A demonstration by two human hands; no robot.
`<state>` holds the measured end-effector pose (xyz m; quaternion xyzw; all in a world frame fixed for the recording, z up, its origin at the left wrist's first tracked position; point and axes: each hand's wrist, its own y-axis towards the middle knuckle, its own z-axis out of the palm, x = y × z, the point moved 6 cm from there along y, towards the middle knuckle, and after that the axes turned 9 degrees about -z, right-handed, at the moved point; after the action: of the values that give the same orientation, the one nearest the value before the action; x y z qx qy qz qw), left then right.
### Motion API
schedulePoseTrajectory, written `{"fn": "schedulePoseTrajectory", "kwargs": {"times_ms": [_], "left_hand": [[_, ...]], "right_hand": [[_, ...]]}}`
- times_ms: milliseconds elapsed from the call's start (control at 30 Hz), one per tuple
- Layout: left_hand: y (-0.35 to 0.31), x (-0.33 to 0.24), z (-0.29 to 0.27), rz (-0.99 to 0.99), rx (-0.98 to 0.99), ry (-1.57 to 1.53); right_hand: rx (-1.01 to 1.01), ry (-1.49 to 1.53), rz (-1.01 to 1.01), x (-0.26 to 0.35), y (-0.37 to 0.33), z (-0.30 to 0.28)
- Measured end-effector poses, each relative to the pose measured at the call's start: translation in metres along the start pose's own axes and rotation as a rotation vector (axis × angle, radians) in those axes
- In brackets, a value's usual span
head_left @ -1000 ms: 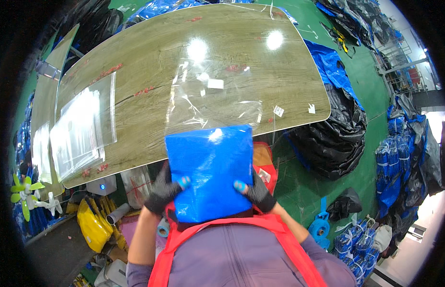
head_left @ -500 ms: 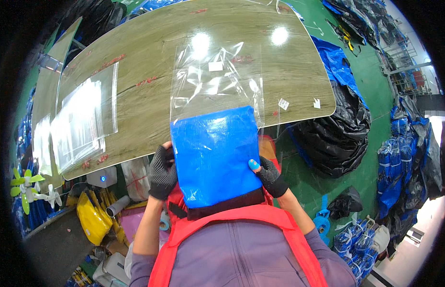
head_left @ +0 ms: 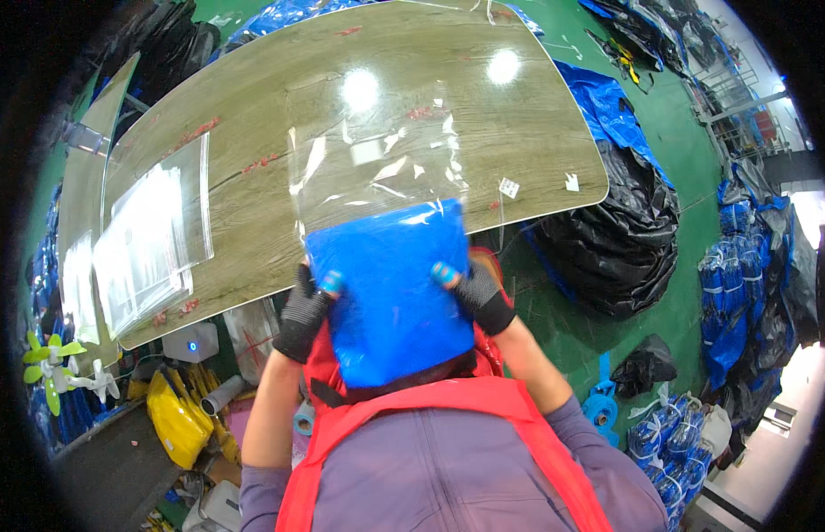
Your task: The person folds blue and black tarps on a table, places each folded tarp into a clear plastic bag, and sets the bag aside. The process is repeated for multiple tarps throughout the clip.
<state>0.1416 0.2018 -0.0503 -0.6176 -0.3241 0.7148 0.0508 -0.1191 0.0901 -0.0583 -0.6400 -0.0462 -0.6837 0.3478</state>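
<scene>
A folded blue tarp (head_left: 395, 293), a flat, roughly square pack with a dark near edge, lies in front of my body at the table's front edge. My left hand (head_left: 308, 306), in a dark glove with bare fingertips, clasps its left side, thumb on top. On the right side my right hand (head_left: 476, 293), gloved alike, grips it the same way. Blue wraps show on both thumbs; the other fingers are mostly hidden beneath the pack. A clear plastic bag (head_left: 328, 177) stretches from the tarp's far end over the table; how far it covers the tarp I cannot tell.
More clear plastic bags (head_left: 151, 230) lie stacked on the left of the wood-grain table (head_left: 253, 115). Below that side are a small green fan (head_left: 51, 362) and yellow folded bags (head_left: 176, 421). A black bundle (head_left: 608, 248) and tied blue bundles (head_left: 665, 443) stand on the green floor.
Both hands have moved onto the sides of the tarp, the left thumb now showing on top and the right one farther in. The clear bag has shifted slightly left and flattened.
</scene>
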Motion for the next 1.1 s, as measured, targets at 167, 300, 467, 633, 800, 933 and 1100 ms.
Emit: {"fn": "schedulePoseTrajectory", "kwargs": {"times_ms": [167, 300, 467, 633, 800, 933, 1100], "left_hand": [[-0.080, 0.023, 0.030, -0.128, 0.341, -0.083], [-0.102, 0.069, 0.019, -0.211, 0.312, 0.145], [-0.072, 0.051, 0.018, -0.146, 0.066, 0.201], [-0.046, 0.011, 0.012, -0.282, 0.151, -0.278], [-0.053, -0.002, 0.029, -0.267, 0.410, 0.013], [-0.054, 0.002, 0.019, -0.386, 0.206, -0.614], [-0.055, 0.012, 0.025, -0.388, 0.349, -0.050]], "right_hand": [[0.138, -0.068, -0.284, 0.003, -0.059, 0.028], [0.166, -0.207, -0.210, 0.006, -0.070, 0.019], [0.233, -0.234, -0.014, -0.009, -0.073, 0.016], [0.536, -0.241, 0.083, -0.015, -0.080, 0.030], [0.097, 0.241, 0.234, 0.017, -0.038, 0.013], [0.281, -0.086, -0.099, 0.041, -0.039, 0.043], [0.112, 0.302, 0.107, 0.055, -0.026, 0.031]]}}
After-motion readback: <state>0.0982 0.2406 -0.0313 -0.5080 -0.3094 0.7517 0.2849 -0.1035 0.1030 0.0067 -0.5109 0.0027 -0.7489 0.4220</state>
